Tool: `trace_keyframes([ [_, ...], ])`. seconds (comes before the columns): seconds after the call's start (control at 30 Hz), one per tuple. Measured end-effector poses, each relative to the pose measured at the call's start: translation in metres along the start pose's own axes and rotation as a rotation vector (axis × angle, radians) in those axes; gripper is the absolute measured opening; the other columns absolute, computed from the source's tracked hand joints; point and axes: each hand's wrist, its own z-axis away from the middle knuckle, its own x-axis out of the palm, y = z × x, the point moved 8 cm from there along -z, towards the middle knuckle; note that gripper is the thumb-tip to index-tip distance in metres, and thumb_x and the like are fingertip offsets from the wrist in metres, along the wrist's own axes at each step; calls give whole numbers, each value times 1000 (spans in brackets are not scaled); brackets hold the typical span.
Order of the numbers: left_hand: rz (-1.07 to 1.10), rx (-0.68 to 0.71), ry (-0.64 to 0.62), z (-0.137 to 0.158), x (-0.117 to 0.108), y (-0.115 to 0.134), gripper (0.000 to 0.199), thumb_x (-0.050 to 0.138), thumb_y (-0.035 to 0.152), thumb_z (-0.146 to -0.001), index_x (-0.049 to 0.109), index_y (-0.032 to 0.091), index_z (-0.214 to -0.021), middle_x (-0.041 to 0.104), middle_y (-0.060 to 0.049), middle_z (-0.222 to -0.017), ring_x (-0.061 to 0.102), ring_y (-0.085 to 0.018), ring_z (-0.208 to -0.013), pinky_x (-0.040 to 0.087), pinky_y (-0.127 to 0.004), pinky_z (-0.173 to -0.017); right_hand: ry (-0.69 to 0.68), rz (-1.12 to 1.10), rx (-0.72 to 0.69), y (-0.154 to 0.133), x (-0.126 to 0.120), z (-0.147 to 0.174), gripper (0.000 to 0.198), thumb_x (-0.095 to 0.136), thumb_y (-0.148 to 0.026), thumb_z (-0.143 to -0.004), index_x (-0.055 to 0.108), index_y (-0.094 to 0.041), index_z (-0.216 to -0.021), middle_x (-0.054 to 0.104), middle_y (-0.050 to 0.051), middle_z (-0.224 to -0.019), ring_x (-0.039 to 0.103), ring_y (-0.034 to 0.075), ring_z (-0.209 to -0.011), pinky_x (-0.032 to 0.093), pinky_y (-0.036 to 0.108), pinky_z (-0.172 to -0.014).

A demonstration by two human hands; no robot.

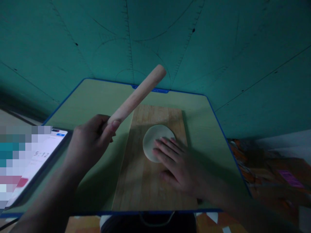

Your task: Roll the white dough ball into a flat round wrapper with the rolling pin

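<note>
A wooden rolling pin (139, 94) is gripped at its lower end by my left hand (91, 139), its far end tilted up and to the right above the board. On the wooden cutting board (138, 187) lies a flat, round sheet of pale dough (152, 136). My right hand (176, 160) rests over the right part of the dough, palm down. Its fingers are stretched out, with the tips on the dough and the thumb lower on the board side. The fingers cover part of the dough's right edge.
A pale green table (206, 129) with a blue rim carries the board. At the left lies a lit screen device (41, 158), partly pixelated. Behind the table rises a green wall (155, 32) with drawn lines. Cardboard boxes (279, 171) stand low at the right.
</note>
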Motion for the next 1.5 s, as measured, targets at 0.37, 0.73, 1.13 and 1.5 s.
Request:
trace_keyframes([
  [0.37,-25,6,-14,2,0,-3,43,44,62,-87,59,22,-82,65,-1,-60,61,-16,-52,39,-26,-47,50,-140,49,-3,-17,8,35,53,-15,-92,60,-16,-127,53,14,-147,40,27,-143,39,50,-118],
  [0.73,-38,5,-20,3,1,-1,44,45,63,-87,60,21,-83,64,-1,-59,60,-17,-52,37,-26,-48,56,-155,62,-1,-15,20,37,51,-15,-94,57,-19,-130,49,13,-149,40,27,-143,43,51,-115],
  [1.13,-29,43,-21,1,0,4,43,46,60,-87,60,21,-77,63,0,-58,60,-15,-50,38,-25,-48,-5,-84,17,-8,-7,17,54,60,-40,-97,49,-14,-143,42,19,-153,32,34,-147,33,56,-119],
  [1.5,-40,111,23,1,4,4,50,40,67,-88,61,22,-79,59,5,-53,57,-11,-45,36,-23,-44,54,25,62,-8,0,14,62,55,-53,-98,46,-19,-149,36,20,-158,27,37,-149,29,64,-118],
])
